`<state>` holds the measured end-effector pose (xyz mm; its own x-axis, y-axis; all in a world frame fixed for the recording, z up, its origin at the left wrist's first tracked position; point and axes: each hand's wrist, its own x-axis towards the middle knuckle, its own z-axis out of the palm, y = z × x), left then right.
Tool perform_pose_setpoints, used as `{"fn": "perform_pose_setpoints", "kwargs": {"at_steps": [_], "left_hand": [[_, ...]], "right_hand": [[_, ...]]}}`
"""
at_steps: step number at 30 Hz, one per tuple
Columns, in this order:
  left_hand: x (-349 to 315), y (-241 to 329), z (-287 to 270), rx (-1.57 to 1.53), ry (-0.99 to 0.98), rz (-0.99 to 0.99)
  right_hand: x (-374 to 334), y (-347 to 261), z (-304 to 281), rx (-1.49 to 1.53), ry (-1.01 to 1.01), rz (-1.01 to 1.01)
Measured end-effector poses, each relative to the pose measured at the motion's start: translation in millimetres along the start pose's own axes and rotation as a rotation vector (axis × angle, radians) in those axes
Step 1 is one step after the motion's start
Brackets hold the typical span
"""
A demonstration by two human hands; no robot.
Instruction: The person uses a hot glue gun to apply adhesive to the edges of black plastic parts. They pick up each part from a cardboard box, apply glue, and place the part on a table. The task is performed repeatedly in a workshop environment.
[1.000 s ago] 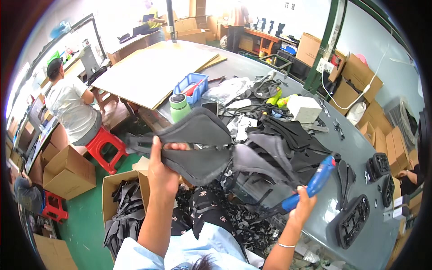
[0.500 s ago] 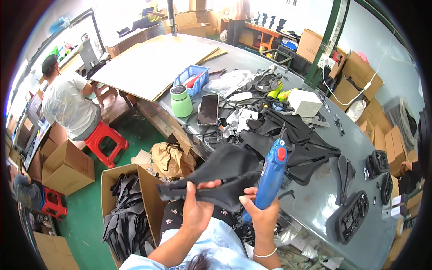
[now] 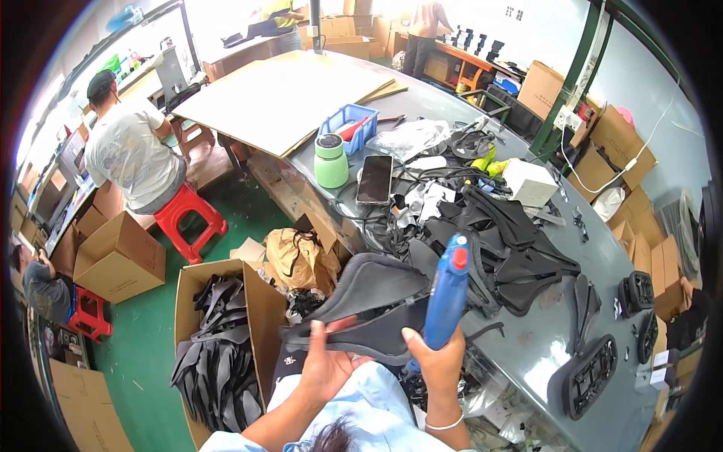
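My left hand (image 3: pixel 329 364) holds a black saddle-shaped cover (image 3: pixel 374 289) by its narrow end, thumb on top. Two padded lobes with a long gap between them make up the piece, its wide end toward the table. In my closed right hand (image 3: pixel 437 358) is a blue hand tool (image 3: pixel 446 301) with a red button, held upright just in front of the cover's wide end. A white bracelet is on my right wrist. Beyond the tool, more black covers (image 3: pixel 520 248) lie heaped on the grey table (image 3: pixel 527 339).
An open carton (image 3: pixel 261 331) of dark cut pieces stands at my left, by crumpled brown paper (image 3: pixel 301 260). A green flask (image 3: pixel 330 162), a phone (image 3: pixel 374 181), a blue basket (image 3: pixel 350 128) and a white box (image 3: pixel 529 183) stand on the table. A person sits on a red stool (image 3: pixel 190 224).
The cover has turned, so its two lobes and gap show more openly. My left fingers have shifted on its narrow end. The blue tool stands slightly further left, still in my right hand.
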<state>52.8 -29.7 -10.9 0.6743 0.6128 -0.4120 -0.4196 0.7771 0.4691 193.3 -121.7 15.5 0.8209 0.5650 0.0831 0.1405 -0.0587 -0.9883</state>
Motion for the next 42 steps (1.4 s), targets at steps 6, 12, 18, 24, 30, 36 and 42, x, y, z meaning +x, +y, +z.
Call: {"fn": "perform_pose_setpoints", "kwargs": {"at_steps": [6,12,18,24,30,36,42], "left_hand": [[-29.6,36.1,-3.4,1.019,-0.146,0.313],[3.3,76.3,25.5,1.379,-0.346,0.376],[-3.2,85.3,15.9,1.098,-0.242,0.101],[-7.8,86.4,7.6,0.845,-0.178,0.090],[-16.3,75.2,19.0,0.400,-0.034,0.360],[-16.7,59.7,19.8,0.547,0.089,0.724],[-23.6,52.1,28.7,0.599,0.166,0.863]], "right_hand": [[4.2,-5.3,-17.8,-0.026,-0.108,-0.036],[-3.2,-16.1,-15.1,-0.152,-0.372,-0.085],[-6.0,-2.8,-19.0,0.016,-0.257,0.047],[-5.0,-8.7,-14.0,0.108,-0.198,0.142],[-24.8,-1.4,-1.5,-0.046,-0.268,0.080],[-52.1,10.8,20.1,-0.505,-0.425,-0.437],[-57.3,9.9,22.9,-0.492,-0.444,-0.469]]}}
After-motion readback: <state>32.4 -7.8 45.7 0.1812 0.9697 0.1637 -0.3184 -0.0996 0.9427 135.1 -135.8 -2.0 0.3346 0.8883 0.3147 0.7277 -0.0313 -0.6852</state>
